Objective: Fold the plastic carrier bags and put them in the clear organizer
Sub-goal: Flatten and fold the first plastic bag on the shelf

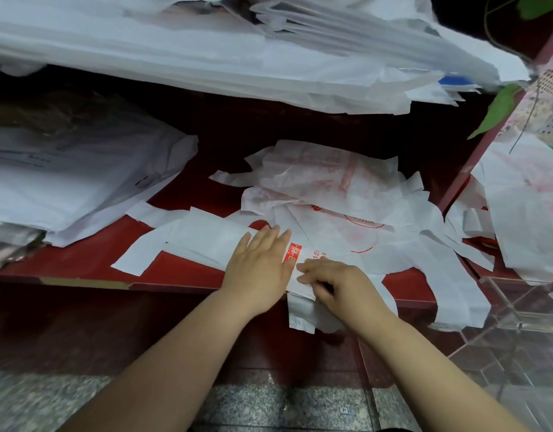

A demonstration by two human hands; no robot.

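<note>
A white carrier bag (203,241), folded into a long strip, is laid across the front of a red desk (181,269). It is pressed flat by the left hand (259,263), whose fingers are held straight and together. Just right of that, the bag's red-printed end is pinched by the curled fingers of the right hand (334,285), and this end is draped over the desk's front edge. Behind the bag, a heap of loose bags (325,179) is spread. To its left, a stack of flat bags (66,188) is seen. A clear organizer (524,304) is set to the bag's right, apart from it, below the desk edge. Bare desk is left in front of the bag's left end.
</note>
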